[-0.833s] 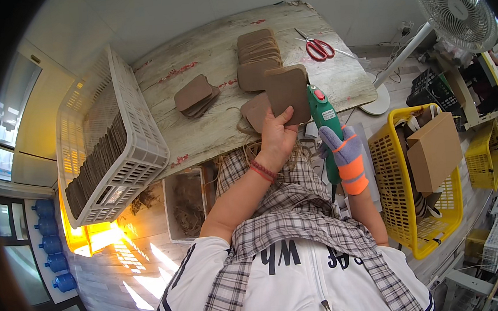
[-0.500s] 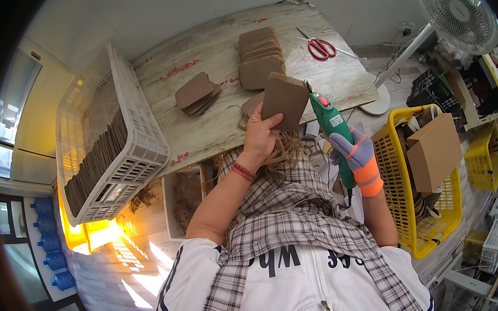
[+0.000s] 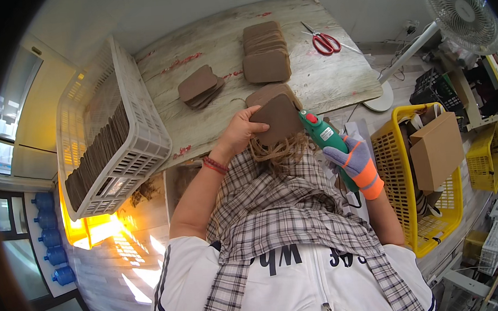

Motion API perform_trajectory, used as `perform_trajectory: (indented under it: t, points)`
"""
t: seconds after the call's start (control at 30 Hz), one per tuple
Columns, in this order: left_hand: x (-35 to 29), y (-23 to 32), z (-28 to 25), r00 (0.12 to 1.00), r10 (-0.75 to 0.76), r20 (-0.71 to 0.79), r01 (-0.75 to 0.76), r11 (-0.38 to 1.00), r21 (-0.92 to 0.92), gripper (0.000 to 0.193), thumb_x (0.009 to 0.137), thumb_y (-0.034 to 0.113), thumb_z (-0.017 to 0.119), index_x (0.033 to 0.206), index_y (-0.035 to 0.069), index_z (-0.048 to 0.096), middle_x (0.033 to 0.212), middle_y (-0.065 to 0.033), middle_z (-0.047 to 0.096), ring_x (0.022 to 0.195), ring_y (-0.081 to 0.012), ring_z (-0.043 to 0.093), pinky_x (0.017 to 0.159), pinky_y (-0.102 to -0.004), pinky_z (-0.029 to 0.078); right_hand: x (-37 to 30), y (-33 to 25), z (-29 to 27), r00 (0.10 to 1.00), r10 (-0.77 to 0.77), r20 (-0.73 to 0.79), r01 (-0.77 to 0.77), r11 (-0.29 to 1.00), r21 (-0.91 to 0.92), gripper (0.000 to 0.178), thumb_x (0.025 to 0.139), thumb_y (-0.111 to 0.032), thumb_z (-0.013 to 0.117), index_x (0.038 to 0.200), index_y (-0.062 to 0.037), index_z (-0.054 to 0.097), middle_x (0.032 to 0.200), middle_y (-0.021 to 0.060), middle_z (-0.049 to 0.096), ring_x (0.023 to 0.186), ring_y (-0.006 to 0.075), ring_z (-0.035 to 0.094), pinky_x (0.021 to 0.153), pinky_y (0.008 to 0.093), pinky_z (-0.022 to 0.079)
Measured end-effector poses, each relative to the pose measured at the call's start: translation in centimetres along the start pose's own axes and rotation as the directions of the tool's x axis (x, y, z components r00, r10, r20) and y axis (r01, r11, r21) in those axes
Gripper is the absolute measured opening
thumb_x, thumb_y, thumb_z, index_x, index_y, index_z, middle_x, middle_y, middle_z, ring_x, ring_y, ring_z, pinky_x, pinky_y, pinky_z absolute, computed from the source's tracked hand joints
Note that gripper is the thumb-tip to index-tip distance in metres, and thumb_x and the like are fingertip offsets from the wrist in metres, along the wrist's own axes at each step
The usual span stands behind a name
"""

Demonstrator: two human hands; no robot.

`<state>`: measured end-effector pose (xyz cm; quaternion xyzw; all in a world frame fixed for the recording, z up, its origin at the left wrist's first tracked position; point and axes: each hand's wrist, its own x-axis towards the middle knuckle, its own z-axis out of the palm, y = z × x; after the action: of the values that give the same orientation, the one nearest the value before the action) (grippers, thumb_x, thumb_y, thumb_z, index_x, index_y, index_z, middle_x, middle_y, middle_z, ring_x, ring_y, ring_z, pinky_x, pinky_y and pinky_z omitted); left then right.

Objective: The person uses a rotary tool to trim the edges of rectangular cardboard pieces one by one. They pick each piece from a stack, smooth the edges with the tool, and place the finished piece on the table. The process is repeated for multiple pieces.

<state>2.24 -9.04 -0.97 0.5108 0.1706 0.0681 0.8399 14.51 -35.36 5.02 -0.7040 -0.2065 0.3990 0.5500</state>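
Observation:
My bare left hand (image 3: 239,134) pinches a brown rounded pad (image 3: 281,119) by its left edge, over my lap at the table's near edge. My gloved right hand (image 3: 352,162) is wrapped round a green handheld power cutter (image 3: 321,131) with a red button. The cutter's tip is at the pad's right edge; whether it touches I cannot tell. Behind the held pad lie more brown pads (image 3: 267,92), partly covered by it. Thin brown trimmings (image 3: 278,152) hang below it on my plaid apron (image 3: 269,195).
On the worn table (image 3: 157,104) are a tall stack of pads (image 3: 266,66), a smaller pile (image 3: 200,88) and red scissors (image 3: 326,43). A white crate (image 3: 147,125) full of pads stands left. To the right are a yellow basket (image 3: 393,185) with a cardboard box (image 3: 436,151), and a fan (image 3: 463,10).
My left hand has moved left and down with the pad, and the pad has turned. The cutter has shifted left and down, from the pad's upper corner to its right edge.

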Motion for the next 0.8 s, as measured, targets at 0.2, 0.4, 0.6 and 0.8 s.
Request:
perform_trajectory:
  t: [0.2, 0.4, 0.6, 0.8]
  points:
    - [-0.5, -1.3, -0.4, 0.998, -0.055, 0.001, 0.055, 0.996, 0.065, 0.041, 0.077, -0.008, 0.061, 0.117, -0.003, 0.055, 0.105, -0.0049, 0.063, 0.089, -0.0105, 0.06, 0.078, -0.0248, 0.05, 0.6, -0.2, 0.5, 1.0, 0.002, 0.024, -0.002, 1.0, 0.005, 0.03, 0.079, -0.024, 0.073, 0.094, -0.0023, 0.058, 0.063, -0.0011, 0.054, 0.048, 0.0057, 0.049, 0.043, 0.0206, 0.038]
    - [-0.9, 0.8, -1.2, 0.99, 0.14, -0.024, -0.119, 0.911, 0.394, 0.027, 0.075, -0.004, 0.065, 0.099, 0.004, 0.058, 0.091, 0.0007, 0.061, 0.08, -0.0069, 0.056, 0.071, -0.0223, 0.047, 0.5, 0.1, -0.2, 0.996, 0.043, 0.074, -0.038, 0.998, -0.059, 0.03, 0.079, -0.024, 0.073, 0.092, -0.002, 0.058, 0.064, 0.0011, 0.057, 0.047, 0.0077, 0.052, 0.044, 0.0226, 0.041]
    - [-1.4, 2.3, -1.9, 0.967, 0.201, -0.154, -0.143, 0.935, 0.326, 0.016, 0.074, 0.0, 0.07, 0.087, 0.005, 0.061, 0.077, 0.0025, 0.064, 0.069, -0.005, 0.058, 0.066, -0.0208, 0.047, 0.6, 0.3, -0.2, 0.986, 0.063, 0.156, -0.055, 0.997, -0.057, 0.03, 0.081, -0.025, 0.071, 0.093, -0.0007, 0.059, 0.066, 0.0016, 0.059, 0.049, 0.0079, 0.054, 0.045, 0.0213, 0.044]
    - [-1.3, 2.5, -1.9, 0.979, 0.159, -0.126, -0.109, 0.936, 0.335, 0.013, 0.075, 0.0, 0.069, 0.086, 0.005, 0.063, 0.079, 0.0012, 0.065, 0.07, -0.0053, 0.059, 0.066, -0.0206, 0.047, 0.5, 0.4, 0.0, 0.975, 0.126, 0.181, -0.1, 0.984, -0.145, 0.036, 0.081, -0.03, 0.07, 0.099, -0.0005, 0.06, 0.066, 0.0005, 0.058, 0.051, 0.0065, 0.054, 0.046, 0.0203, 0.044]
